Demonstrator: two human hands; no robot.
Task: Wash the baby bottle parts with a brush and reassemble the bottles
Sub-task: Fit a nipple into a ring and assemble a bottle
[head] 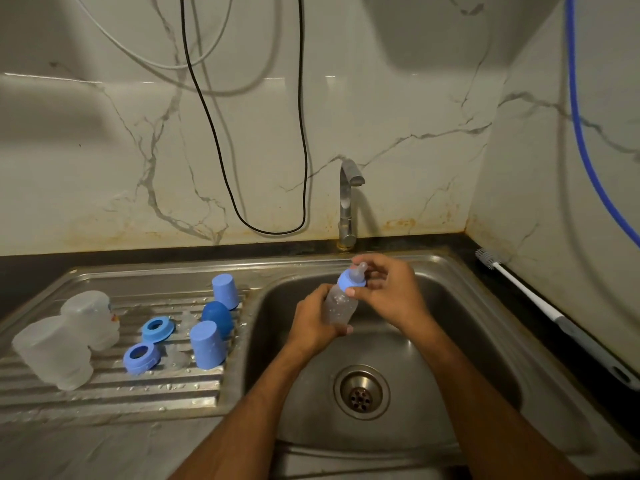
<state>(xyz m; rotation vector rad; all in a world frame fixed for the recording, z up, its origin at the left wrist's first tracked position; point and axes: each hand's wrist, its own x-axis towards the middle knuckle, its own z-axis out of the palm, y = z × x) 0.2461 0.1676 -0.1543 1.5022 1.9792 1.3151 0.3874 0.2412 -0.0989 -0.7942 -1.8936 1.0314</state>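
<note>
the clear plastic bottle (341, 306) is gripped around its body by the left hand (313, 323), held steady over the steel sink basin (433, 358), so the blue screw collar (350, 280) can be pinched and turned by the right hand (389, 289). other washed parts are left on the ribbed draining board (104, 393).

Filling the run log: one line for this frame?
left hand: holds bottle | right hand: on blue collar | over sink | brush: on counter

Basin: sink (467, 341) floor around the drain (362, 392) lies open beneath both hands (346, 303).
Left: drainboard (104, 400) crowded with 3 caps (207, 344), 2 rings (141, 357), 2 bottles (55, 351).
Behind: tap (348, 202) stands close.
Right: brush (540, 306) lines the table edge.
</note>
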